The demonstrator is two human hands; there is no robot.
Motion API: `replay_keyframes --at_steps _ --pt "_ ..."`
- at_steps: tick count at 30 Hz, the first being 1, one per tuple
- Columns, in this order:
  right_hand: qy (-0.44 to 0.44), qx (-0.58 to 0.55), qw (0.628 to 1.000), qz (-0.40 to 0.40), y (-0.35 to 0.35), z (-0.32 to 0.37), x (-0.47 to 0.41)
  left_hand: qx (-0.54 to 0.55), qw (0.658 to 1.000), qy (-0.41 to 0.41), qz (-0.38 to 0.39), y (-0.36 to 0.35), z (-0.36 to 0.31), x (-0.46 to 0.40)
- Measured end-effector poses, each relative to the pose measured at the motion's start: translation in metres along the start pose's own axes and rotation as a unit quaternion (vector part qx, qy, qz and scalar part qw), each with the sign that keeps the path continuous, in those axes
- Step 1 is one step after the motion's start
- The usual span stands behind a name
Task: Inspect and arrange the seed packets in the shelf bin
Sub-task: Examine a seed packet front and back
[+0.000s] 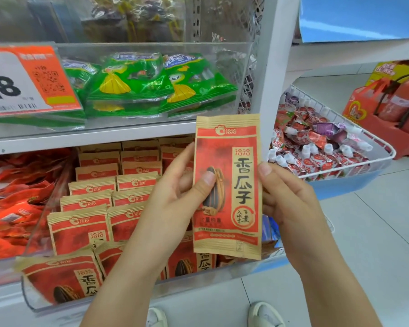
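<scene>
Shop aisle, white shelving, and just in front of the clear shelf bin (151, 289) packed with upright rows the seed packet (227, 185) is held upright, face out. The left hand (172, 197) pinches its left edge, the right hand (286, 197) its right edge. It looks light, papery and easily creased, so the stiffer side seams look safest; the open room appears to be at the bin's right end, close behind its low front wall.

Bright, even, diffuse lighting throughout; source not in view. Faint shadow only under the left hand (175, 197) fingers. Print sharp on the seed packet (227, 185) between both thumbs. Soft glare on the clear bin (198, 277) front below the fingers. Blurred price tag (26, 79) far up-left of them; wide-angle bowing at edges.
</scene>
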State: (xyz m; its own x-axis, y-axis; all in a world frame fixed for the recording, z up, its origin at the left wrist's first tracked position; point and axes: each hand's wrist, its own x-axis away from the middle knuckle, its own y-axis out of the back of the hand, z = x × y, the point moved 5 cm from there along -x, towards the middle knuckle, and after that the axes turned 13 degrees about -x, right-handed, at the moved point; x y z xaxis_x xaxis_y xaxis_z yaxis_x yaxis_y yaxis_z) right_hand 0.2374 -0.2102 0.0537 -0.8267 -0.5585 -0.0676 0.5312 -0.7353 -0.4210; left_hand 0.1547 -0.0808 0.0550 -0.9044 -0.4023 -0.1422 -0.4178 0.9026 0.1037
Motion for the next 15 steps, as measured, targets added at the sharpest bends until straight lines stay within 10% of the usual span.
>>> replay_keyframes --at_steps 7,15 --pt "0.05 -0.024 0.998 0.006 -0.01 -0.003 0.001 -0.06 0.991 -0.015 -0.115 0.003 0.0 0.003" --pt "0.067 -0.038 0.997 0.007 -0.01 0.007 -0.001 -0.078 0.997 -0.01 0.028 -0.014 -0.005 0.009"
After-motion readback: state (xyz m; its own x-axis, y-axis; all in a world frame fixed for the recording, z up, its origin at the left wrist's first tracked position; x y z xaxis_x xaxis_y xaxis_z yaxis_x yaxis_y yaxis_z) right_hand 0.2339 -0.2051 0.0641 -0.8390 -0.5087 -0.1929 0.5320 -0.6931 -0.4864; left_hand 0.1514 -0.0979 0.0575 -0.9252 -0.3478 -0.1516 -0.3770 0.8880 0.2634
